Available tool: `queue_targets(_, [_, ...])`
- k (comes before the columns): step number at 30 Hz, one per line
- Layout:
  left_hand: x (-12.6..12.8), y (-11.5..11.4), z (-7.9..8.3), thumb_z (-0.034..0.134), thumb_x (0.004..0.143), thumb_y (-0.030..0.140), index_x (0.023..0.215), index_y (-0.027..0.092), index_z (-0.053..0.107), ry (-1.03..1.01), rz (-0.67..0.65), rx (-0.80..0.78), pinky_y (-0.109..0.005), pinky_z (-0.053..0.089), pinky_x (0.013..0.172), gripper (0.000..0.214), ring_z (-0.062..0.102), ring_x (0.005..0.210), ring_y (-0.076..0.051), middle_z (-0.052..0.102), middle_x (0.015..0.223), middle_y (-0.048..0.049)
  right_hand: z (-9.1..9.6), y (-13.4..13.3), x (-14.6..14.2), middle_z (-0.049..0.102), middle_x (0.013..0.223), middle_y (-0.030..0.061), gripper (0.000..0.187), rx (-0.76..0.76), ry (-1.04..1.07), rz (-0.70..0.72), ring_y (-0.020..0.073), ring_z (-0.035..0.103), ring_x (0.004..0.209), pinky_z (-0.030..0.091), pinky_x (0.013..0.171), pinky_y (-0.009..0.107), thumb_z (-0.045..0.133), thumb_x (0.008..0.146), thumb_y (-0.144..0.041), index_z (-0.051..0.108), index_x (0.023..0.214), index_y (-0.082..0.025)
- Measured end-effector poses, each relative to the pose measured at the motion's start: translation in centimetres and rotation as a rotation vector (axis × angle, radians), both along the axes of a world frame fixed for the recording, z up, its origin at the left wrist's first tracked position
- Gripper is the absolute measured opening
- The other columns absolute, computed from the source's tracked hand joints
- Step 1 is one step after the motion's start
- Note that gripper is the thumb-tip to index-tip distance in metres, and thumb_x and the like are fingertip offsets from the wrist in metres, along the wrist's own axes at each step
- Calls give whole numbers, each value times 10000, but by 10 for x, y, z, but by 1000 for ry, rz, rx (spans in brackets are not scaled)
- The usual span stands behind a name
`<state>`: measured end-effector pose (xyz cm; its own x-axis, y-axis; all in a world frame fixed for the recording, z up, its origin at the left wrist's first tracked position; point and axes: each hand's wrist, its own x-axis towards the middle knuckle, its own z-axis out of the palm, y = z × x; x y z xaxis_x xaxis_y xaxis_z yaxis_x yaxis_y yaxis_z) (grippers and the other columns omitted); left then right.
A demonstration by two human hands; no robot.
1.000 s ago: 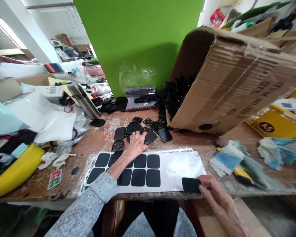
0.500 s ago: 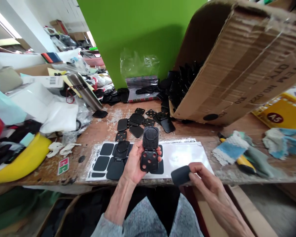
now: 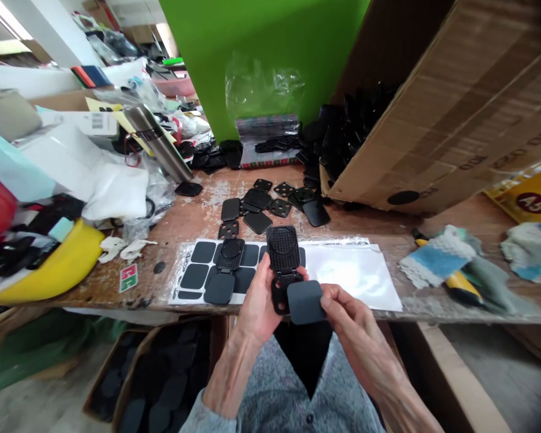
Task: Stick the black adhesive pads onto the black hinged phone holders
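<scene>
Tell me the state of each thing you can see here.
Left hand, gripping the hinged case.
Hinged case, opened out.
Right hand, pinching the pad.
Pad, held in front of the case.
Backing sheet, lying flat, black squares on its left part.
Cardboard box, tipped on its side, black pieces in its mouth.
Steel flask, lying tilted.

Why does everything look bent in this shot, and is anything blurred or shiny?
In the head view, the wide lens makes the green wall lean and the cardboard box bulge; the dark pad in the right hand looks oversized near the lens; the white sheet has pale glare; the top-left corner is pixelated.
</scene>
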<state>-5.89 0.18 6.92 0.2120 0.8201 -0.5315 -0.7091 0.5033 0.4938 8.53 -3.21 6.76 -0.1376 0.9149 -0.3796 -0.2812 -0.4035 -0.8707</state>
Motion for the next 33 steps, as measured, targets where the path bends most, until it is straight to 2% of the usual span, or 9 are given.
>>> queue_targets(7, [2,-4,-3,393,855,486,1029,119,620,-18,7,-59,-270,494,659,466,641,706,-183,683,811,-92,-10,-2,-15,576,899,27,257,10,-53,-21,154,471,814,358,751,262,575,768,-437,509,741,-190])
queue_targets(15, [3,-4,-9,405,849,490,1015,112,622,-29,23,-47,-272,497,652,466,638,665,-174,681,793,-90,-11,-1,-18,557,740,27,306,14,-189,-31,180,487,787,374,716,271,541,761,-497,539,749,-191])
queue_targets(25, [5,-4,-11,384,855,499,1019,122,609,-23,33,-54,-260,497,646,468,635,679,-168,676,798,-81,-16,-1,-20,520,789,8,259,11,-111,-23,156,452,803,345,776,275,554,779,-440,503,748,-188])
queue_targets(33, [5,-5,-13,383,856,493,1013,100,605,-59,41,-47,-273,499,665,478,632,743,-190,668,824,-102,-18,0,-21,522,747,13,284,18,-157,-8,166,456,797,358,728,259,540,779,-469,515,751,-188])
